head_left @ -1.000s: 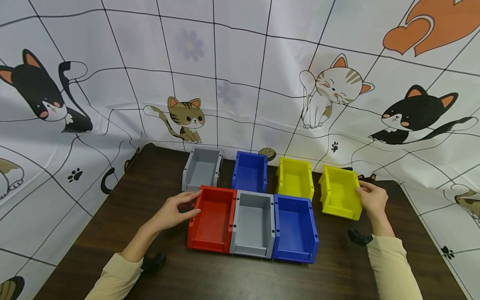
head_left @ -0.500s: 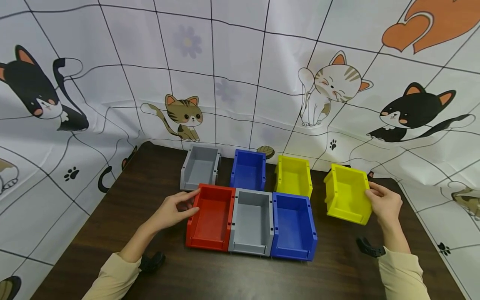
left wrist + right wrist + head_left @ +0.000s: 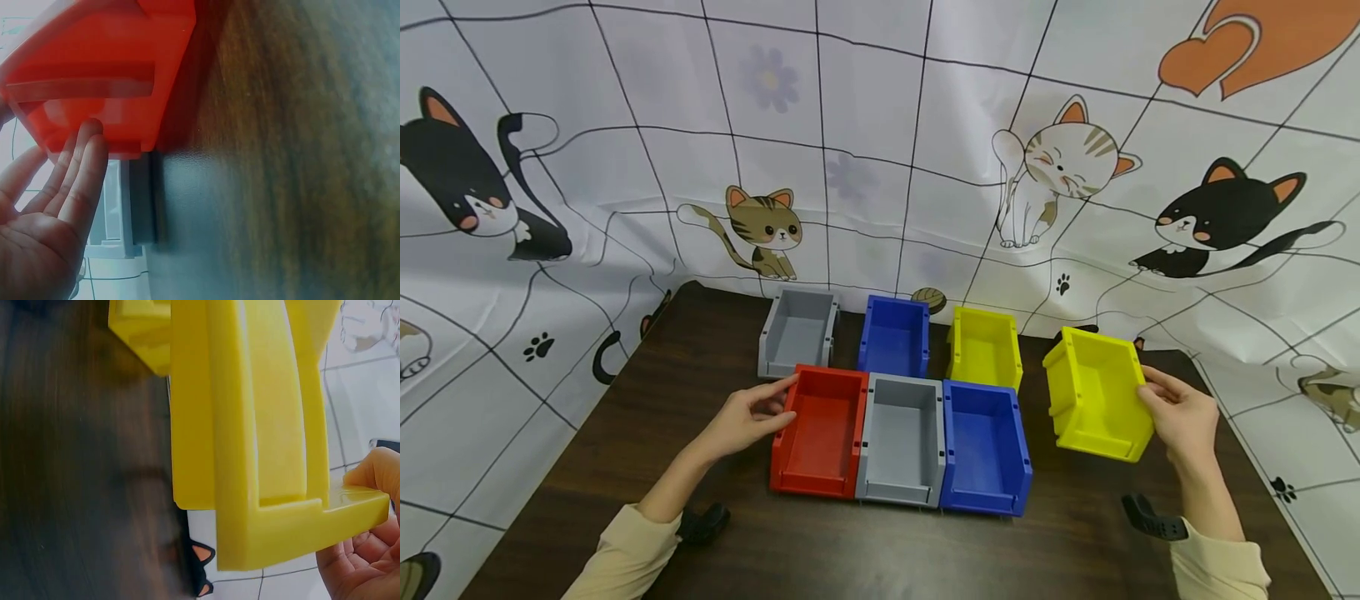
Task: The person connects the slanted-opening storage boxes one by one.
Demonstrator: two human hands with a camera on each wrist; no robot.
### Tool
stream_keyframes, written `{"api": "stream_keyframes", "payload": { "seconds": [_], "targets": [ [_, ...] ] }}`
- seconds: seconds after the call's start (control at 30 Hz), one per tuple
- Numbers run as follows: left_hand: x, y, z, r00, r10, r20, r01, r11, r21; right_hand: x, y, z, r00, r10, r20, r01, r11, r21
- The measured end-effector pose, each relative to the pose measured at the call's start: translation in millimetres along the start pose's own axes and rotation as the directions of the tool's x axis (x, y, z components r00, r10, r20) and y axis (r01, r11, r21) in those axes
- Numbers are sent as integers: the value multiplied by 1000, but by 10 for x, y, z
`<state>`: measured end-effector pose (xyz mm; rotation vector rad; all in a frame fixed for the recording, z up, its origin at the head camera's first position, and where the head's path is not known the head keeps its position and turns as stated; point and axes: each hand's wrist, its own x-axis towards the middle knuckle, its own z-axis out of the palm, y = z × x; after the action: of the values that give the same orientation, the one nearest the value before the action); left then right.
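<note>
1. Pinches the raised yellow bin with the right hand, clamping thumb and fingers on the side wall away from the front blue bin.
2. Holds that bin tilted above the worktop, to the right of the front blue bin and apart from it.
3. Touches the red bin with the left hand, laying fairly straight fingers against the wall farthest from the front blue bin.
4. Spreads left and right well apart, on opposite sides of the front blue bin.
5. Has the front grey bin touching the front blue bin on its left, with the red bin next beyond.
6. Shows the rear yellow bin just behind the front blue bin; cannot tell whether touching.
7. Shows the rear blue bin behind and left of the front blue bin, with the rear grey bin farther left.
8. Has a cat-print cloth hanging well behind the front blue bin.
</note>
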<state>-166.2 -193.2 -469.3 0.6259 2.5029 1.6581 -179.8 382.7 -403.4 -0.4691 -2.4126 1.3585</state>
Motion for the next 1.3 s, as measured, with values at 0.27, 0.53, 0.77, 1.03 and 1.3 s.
{"api": "stream_keyframes", "payload": {
  "seconds": [0.27,0.53,0.77,1.03,1.3],
  "targets": [
    [-6,10,1,1000,-15,1,15,1000,-20,92,562,16,994,-100,49,102,994,-38],
    [-5,0,4,1000,-12,3,13,999,-34,-377,95,53,985,-136,108,139,990,-27],
    [1,-7,8,1000,31,-6,-31,998,-47,-288,504,83,986,-146,79,153,984,-96],
    [9,13,16,998,56,-1,-56,996,-69,-2,1328,151,981,-186,52,192,966,-172],
    [8,-2,16,999,51,3,-51,997,-64,-255,855,113,981,-163,109,176,977,-118]
  ]
}}
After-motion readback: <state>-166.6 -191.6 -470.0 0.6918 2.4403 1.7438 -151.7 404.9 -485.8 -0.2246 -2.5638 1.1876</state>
